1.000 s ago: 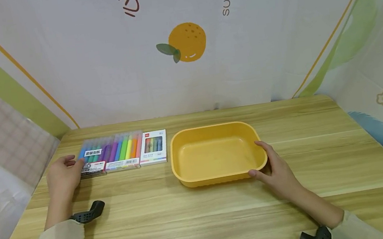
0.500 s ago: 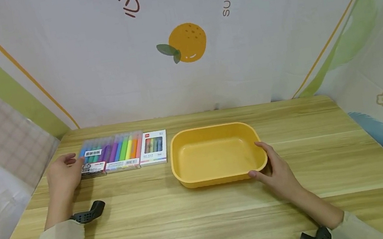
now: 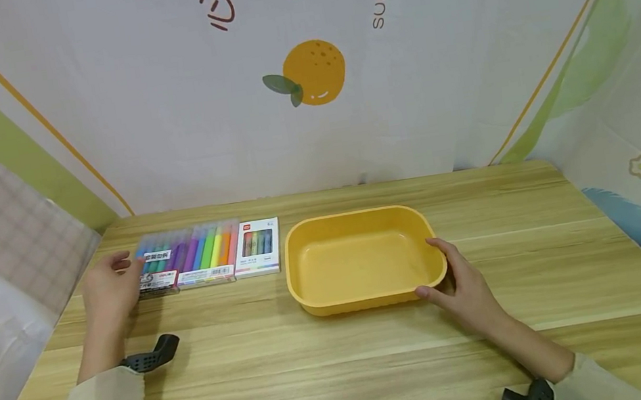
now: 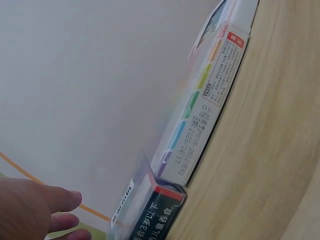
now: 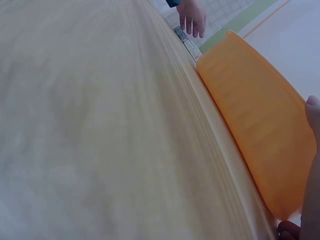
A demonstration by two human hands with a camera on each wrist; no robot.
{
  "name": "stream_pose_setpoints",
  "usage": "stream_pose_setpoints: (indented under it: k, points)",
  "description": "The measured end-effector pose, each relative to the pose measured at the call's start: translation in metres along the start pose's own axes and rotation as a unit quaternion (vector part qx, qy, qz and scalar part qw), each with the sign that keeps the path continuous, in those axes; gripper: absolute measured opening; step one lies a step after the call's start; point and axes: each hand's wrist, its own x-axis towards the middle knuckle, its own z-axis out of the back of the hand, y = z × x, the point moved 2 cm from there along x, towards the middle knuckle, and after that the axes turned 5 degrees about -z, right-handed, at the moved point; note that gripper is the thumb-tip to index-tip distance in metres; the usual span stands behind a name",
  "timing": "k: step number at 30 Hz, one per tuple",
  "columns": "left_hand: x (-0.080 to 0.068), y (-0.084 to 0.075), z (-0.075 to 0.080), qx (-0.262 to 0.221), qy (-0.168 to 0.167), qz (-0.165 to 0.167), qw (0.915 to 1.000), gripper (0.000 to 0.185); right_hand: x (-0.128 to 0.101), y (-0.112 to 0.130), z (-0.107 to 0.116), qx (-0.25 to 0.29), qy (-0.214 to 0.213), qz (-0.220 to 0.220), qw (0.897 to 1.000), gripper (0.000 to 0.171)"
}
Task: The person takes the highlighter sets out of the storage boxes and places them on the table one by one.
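My left hand (image 3: pixel 111 289) is over the left end of a row of pen packs, its fingers loosely bent and apart from the packs in the left wrist view. Under it lies a clear marker pack (image 3: pixel 158 283) with a dark and white label. Beside that is a second clear pack of colored markers (image 3: pixel 206 277), then a white box of crayon-like sticks (image 3: pixel 256 248) with a window. My right hand (image 3: pixel 464 289) grips the right front corner of a yellow plastic basin (image 3: pixel 366 265), thumb on the front rim (image 5: pixel 312 101) and fingers at the right side.
Everything stands on a wood-grain table (image 3: pixel 345 374). A white cloth backdrop (image 3: pixel 193 122) with printed oranges rises along the back edge. Black wrist cameras (image 3: pixel 154 354) sit on both wrists.
My left hand has shifted slightly to the right, over the left marker pack. The right hand stays on the basin, which has hardly moved.
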Motion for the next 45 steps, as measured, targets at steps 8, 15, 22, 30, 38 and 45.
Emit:
stream_pose_setpoints:
  k: [8,15,22,30,38,45]
  points:
    - [-0.002,-0.007,-0.003,-0.009,-0.001,-0.019,0.9998,0.060,-0.003,-0.001,0.002,-0.001,0.004,-0.004,1.000,0.084]
    - [-0.002,-0.017,-0.005,-0.007,0.002,-0.038,0.9992,0.059,-0.004,-0.001,0.003,-0.007,0.005,-0.008,1.000,0.084]
    - [-0.006,-0.030,-0.005,0.003,0.004,-0.063,0.9980,0.056,-0.005,0.001,0.003,-0.006,0.009,-0.007,1.000,0.083]
    - [-0.010,-0.047,-0.006,0.002,0.005,-0.085,0.9964,0.053,-0.004,0.003,0.004,-0.004,0.009,-0.001,1.000,0.082]
    - [-0.015,-0.059,-0.006,0.001,0.021,-0.091,0.9957,0.055,-0.003,0.004,0.002,-0.016,0.006,0.008,1.000,0.083]
    - [-0.021,-0.067,-0.008,0.001,0.030,-0.104,0.9942,0.054,-0.001,0.005,0.000,-0.014,0.014,0.006,1.000,0.084]
